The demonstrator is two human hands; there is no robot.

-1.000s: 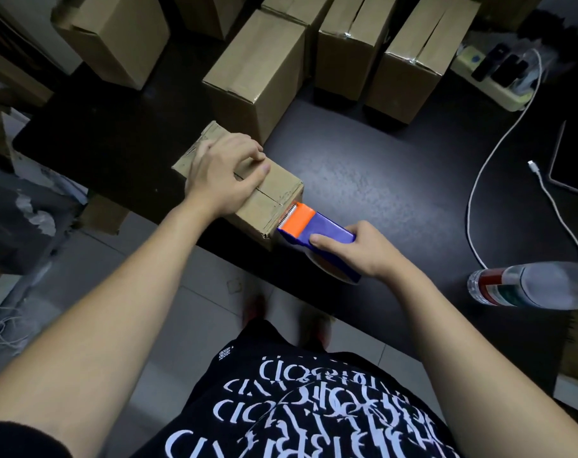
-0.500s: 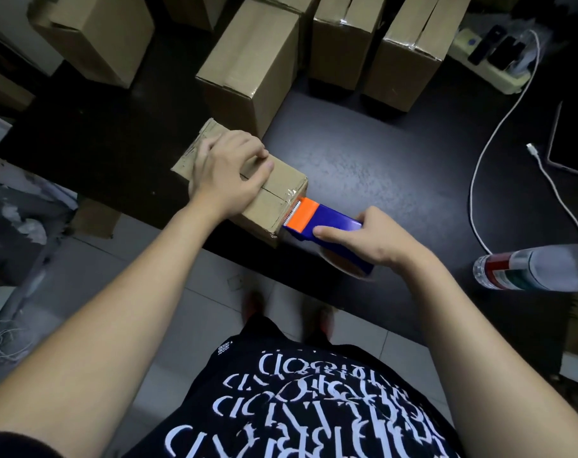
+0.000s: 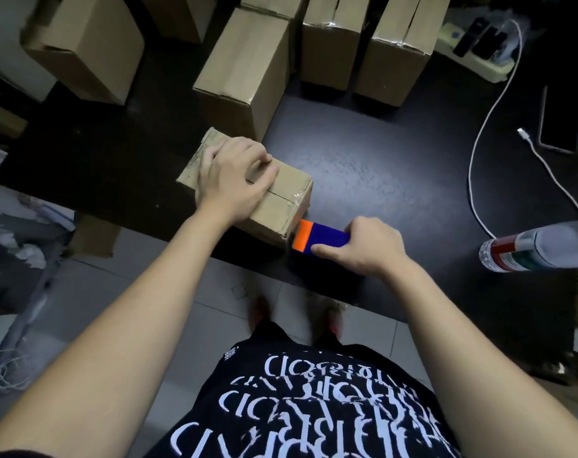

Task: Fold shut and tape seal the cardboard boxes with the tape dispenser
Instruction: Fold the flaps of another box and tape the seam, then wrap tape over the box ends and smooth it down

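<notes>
Our right grip (image 3: 370,246) holds the tape dispenser (image 3: 320,238) against the near-right end of the box (image 3: 274,214), whose seam (image 3: 282,195) runs far-left under our left grip (image 3: 234,180), curled onto the top.

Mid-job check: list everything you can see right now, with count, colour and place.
small box: one, brown, near table edge, tape on top seam
tape dispenser: one, blue and orange, at the small box's near end
standing boxes: at least five, brown, back of table
table: one, black
bottle: one, clear with red label, lying at right
cable: one, white, right side of table
power strip: one, pale, far right corner
left hand: holds the small box's top
right hand: grips the tape dispenser
</notes>
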